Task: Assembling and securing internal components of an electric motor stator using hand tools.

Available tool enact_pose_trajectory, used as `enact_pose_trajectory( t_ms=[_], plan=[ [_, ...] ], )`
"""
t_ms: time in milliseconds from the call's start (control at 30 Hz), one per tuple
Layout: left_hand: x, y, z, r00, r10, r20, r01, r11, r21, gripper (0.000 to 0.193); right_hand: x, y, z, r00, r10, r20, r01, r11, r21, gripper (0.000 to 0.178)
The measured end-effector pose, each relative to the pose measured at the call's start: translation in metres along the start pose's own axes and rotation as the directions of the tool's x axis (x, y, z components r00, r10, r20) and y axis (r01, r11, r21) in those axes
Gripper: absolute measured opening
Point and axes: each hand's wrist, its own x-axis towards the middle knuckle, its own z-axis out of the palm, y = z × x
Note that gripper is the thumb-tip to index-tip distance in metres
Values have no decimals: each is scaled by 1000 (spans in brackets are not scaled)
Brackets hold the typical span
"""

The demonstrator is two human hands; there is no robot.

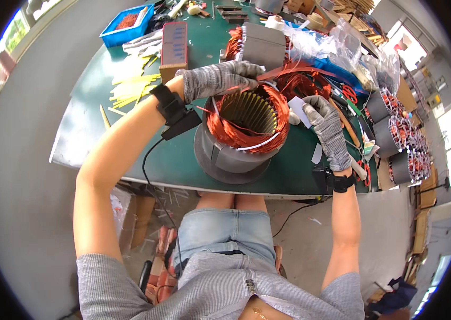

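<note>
In front of me on the green table stands a motor stator [230,160], a grey cylinder with its slotted bore facing up. Red-brown copper windings [225,133] ring its upper rim. My left hand [221,80], in a grey knit glove, is over the far rim, its fingers closed round a copper wire bundle [286,70] that stretches to the right. Its fingertips are partly hidden. My right hand [325,125], gloved too, is right of the stator, pinching a white slip of insulating paper [299,112] between thumb and fingers. Loose copper coils [302,85] lie behind the stator.
A second stator [263,45] lies on its side farther back. Yellow strips [132,88], a red-and-brown box [174,48] and a blue tray [126,26] are at the left. Scissors [349,94], tools and plastic bags [342,42] crowd the right. Wound stators [396,133] are stacked beyond.
</note>
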Motion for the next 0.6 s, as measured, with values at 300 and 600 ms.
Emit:
enact_pose_trajectory(
  t_ms=[300,600],
  plan=[
    [12,-6,-2,990,130,58,-136,984,116,42,15,-18,1,989,-78,127,101,978,-184,17],
    [-4,1,11,955,61,-292,-55,998,32,19,29,-23,11,966,-40,257,104,965,-240,18]
  ],
)
